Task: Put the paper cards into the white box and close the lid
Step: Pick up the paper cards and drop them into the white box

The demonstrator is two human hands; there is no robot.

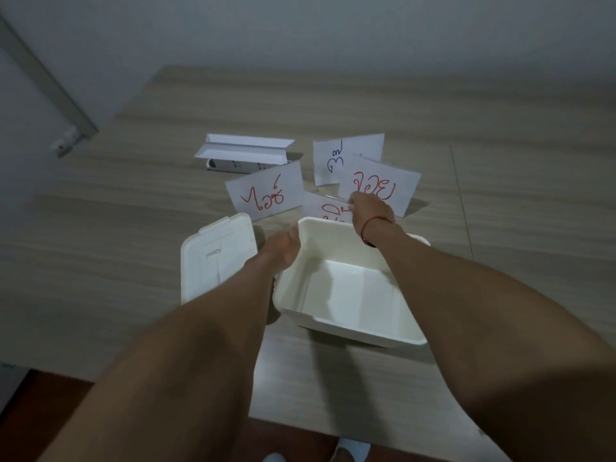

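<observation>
- White box [350,295] sits open on the counter [500,161], nearest of the task things; inside looks bare, no card in it, so the loading step hasn't produced anything yet.
- Lid [216,255] lies off the box, just beside it on the left, underside up. Some small mark near its middle, too small to read.
- Left hand [280,250] rests against the box's left wall, seemingly steadying it; its fingers are hidden behind the hand, cannot tell how they stand.
- Right hand [371,208] reaches over the far rim, fingers [353,201] pinched on the top edge of the nearest card [325,208]. Red string on the wrist.
- That card stands just behind the box's far wall, red handwriting partly hidden by the rim, not readable.
- Further back: a card with red writing [265,191] to the left, another red-lettered card [380,185] to the right, and behind it a card with blue writing [346,158]. Script looks Thai (I won't guess the words).
- Farthest: a folded white paper piece [245,150] over a white strip with dark dots [233,166], possibly a power strip, no label legible.
- Judgement: task is at the start. First card is being picked, four cards left to go in, then the lid goes on.
</observation>
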